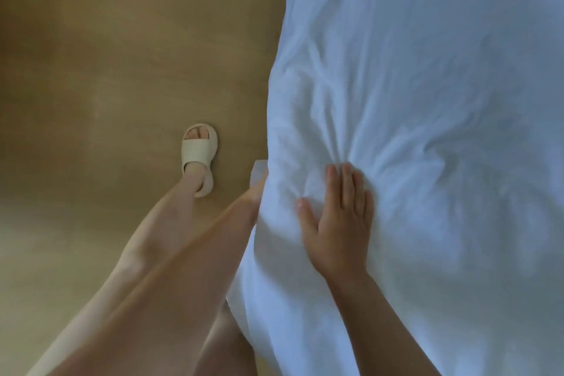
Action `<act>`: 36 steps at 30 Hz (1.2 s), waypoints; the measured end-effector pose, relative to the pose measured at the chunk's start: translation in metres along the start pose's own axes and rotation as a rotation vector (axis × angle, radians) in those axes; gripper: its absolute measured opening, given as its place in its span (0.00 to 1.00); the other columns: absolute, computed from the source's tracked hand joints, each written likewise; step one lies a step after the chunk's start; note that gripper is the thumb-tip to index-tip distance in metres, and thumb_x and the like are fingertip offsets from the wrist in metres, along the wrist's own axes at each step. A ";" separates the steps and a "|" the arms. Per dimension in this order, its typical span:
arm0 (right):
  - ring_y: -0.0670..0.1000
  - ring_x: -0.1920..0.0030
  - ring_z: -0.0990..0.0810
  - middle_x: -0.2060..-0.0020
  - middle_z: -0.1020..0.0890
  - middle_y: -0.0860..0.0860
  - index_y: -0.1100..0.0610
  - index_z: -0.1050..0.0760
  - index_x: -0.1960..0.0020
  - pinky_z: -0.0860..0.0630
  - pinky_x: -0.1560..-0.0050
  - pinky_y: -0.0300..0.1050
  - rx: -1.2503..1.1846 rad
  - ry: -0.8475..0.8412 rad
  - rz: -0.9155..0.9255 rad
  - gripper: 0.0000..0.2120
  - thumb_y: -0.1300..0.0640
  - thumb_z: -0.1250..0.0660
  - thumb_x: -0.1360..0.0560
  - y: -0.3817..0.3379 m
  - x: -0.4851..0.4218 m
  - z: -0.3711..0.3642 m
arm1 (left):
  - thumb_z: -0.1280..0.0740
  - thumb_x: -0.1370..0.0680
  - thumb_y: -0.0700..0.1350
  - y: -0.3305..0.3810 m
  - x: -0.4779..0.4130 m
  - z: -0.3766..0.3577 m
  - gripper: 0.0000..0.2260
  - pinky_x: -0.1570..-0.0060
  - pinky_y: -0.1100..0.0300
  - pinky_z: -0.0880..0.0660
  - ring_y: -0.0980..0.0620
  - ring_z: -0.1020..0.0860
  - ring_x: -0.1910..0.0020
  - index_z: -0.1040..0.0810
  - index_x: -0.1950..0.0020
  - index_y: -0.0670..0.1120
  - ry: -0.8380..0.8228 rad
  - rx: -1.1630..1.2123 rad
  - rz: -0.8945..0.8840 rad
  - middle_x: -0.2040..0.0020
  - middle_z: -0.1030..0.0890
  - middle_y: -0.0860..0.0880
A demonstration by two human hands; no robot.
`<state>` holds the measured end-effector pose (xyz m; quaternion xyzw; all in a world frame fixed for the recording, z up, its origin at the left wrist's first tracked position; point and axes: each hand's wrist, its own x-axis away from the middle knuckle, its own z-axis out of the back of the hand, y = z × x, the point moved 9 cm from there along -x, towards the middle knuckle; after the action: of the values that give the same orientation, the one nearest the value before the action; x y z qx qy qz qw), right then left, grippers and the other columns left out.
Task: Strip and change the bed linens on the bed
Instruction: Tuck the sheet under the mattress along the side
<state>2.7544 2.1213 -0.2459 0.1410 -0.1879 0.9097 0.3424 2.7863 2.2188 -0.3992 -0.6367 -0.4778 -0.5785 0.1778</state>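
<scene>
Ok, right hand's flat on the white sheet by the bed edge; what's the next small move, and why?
Probably slide the right hand forward over the creases bunched at its fingertips, to smooth the white sheet. The left hand is tucked under the sheet's edge, its grip hidden, so it may anchor that side.

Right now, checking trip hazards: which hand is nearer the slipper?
Left. The left hand meets the sheet edge near the slipper; right hand lies flat on the sheet, farther off.

Right hand (335, 223), forearms (381, 314) and leg (158, 223) bare. On the foot (197, 133) a cream slide slipper (195, 152): thick sole, one wide strap, open toe.
</scene>
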 end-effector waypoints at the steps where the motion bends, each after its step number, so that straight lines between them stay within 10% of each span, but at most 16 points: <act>1: 0.60 0.26 0.41 0.28 0.36 0.60 0.62 0.37 0.28 0.49 0.28 0.52 0.000 0.020 0.012 0.31 0.45 0.43 0.25 0.002 0.007 -0.001 | 0.42 0.18 0.41 -0.001 0.000 0.002 0.06 0.64 0.69 0.24 0.64 0.20 0.63 0.26 0.48 0.49 0.030 0.053 -0.002 0.50 0.22 0.52; 4: 0.61 0.28 0.38 0.29 0.33 0.61 0.63 0.35 0.28 0.45 0.29 0.54 -0.020 0.063 0.031 0.32 0.44 0.48 0.25 0.008 0.024 -0.002 | 0.44 0.17 0.49 0.012 0.016 0.006 0.16 0.59 0.63 0.25 0.53 0.23 0.58 0.27 0.35 0.41 0.043 0.163 0.013 0.49 0.24 0.47; 8: 0.60 0.28 0.37 0.29 0.33 0.61 0.64 0.36 0.28 0.44 0.28 0.54 -0.168 0.127 0.006 0.31 0.45 0.48 0.24 0.013 0.044 0.005 | 0.29 0.27 0.49 0.034 0.077 0.036 0.14 0.73 0.69 0.28 0.56 0.22 0.74 0.18 0.70 0.44 0.189 -0.056 -0.192 0.70 0.20 0.49; 12: 0.60 0.26 0.41 0.27 0.37 0.60 0.63 0.37 0.28 0.48 0.28 0.55 -0.080 -0.013 -0.015 0.36 0.39 0.47 0.26 0.029 0.074 -0.007 | 0.24 0.31 0.46 0.027 0.085 0.081 0.09 0.59 0.52 0.20 0.44 0.18 0.59 0.16 0.56 0.42 0.409 0.035 -0.167 0.61 0.16 0.45; 16: 0.59 0.26 0.43 0.26 0.39 0.58 0.58 0.38 0.26 0.53 0.27 0.57 0.171 -0.183 0.072 0.41 0.39 0.31 0.32 0.036 0.092 -0.029 | 0.34 0.24 0.47 0.040 0.052 0.062 0.11 0.56 0.56 0.27 0.45 0.22 0.55 0.21 0.47 0.41 0.647 -0.441 -0.235 0.52 0.19 0.43; 19: 0.60 0.50 0.20 0.52 0.19 0.59 0.60 0.21 0.50 0.25 0.47 0.55 0.278 -0.010 0.111 0.25 0.47 0.21 0.41 0.029 0.090 -0.021 | 0.35 0.23 0.47 0.017 0.030 0.044 0.11 0.60 0.59 0.28 0.46 0.23 0.56 0.22 0.46 0.41 0.511 -0.232 -0.181 0.52 0.20 0.42; 22: 0.56 0.67 0.22 0.67 0.23 0.54 0.58 0.25 0.62 0.26 0.65 0.45 0.303 0.047 0.193 0.13 0.51 0.25 0.35 0.018 0.087 -0.019 | 0.35 0.23 0.51 -0.023 0.033 0.021 0.13 0.64 0.60 0.23 0.48 0.20 0.57 0.24 0.42 0.47 0.178 -0.072 -0.045 0.51 0.19 0.45; 26: 0.60 0.63 0.20 0.65 0.21 0.57 0.61 0.29 0.54 0.34 0.67 0.46 0.043 -0.182 0.142 0.15 0.49 0.42 0.20 0.031 0.084 -0.032 | 0.35 0.23 0.56 -0.055 0.055 0.009 0.16 0.64 0.61 0.22 0.53 0.17 0.60 0.22 0.41 0.48 -0.008 -0.159 0.076 0.58 0.15 0.51; 30: 0.57 0.72 0.27 0.76 0.30 0.49 0.56 0.38 0.63 0.36 0.68 0.44 -0.225 -0.061 0.125 0.16 0.52 0.36 0.22 0.040 0.093 0.003 | 0.24 0.33 0.50 -0.025 0.101 0.001 0.10 0.76 0.67 0.26 0.57 0.19 0.71 0.19 0.56 0.48 0.057 -0.145 -0.075 0.67 0.17 0.53; 34: 0.49 0.73 0.39 0.80 0.42 0.45 0.54 0.42 0.69 0.42 0.72 0.39 -0.408 0.098 0.070 0.22 0.51 0.32 0.26 0.052 0.108 0.040 | 0.20 0.41 0.47 -0.030 0.167 0.012 0.19 0.62 0.58 0.20 0.46 0.16 0.54 0.15 0.51 0.48 -0.253 0.098 -0.151 0.51 0.15 0.44; 36: 0.49 0.71 0.37 0.80 0.40 0.45 0.55 0.41 0.69 0.43 0.71 0.40 -0.378 0.021 0.115 0.21 0.52 0.32 0.26 0.040 0.109 0.030 | 0.19 0.42 0.44 -0.057 0.157 0.039 0.21 0.60 0.54 0.19 0.43 0.17 0.54 0.15 0.51 0.42 -0.122 0.107 -0.051 0.48 0.17 0.39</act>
<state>2.6520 2.1422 -0.1872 0.0536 -0.3594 0.8779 0.3120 2.7420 2.3396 -0.2860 -0.6479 -0.5340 -0.5168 0.1674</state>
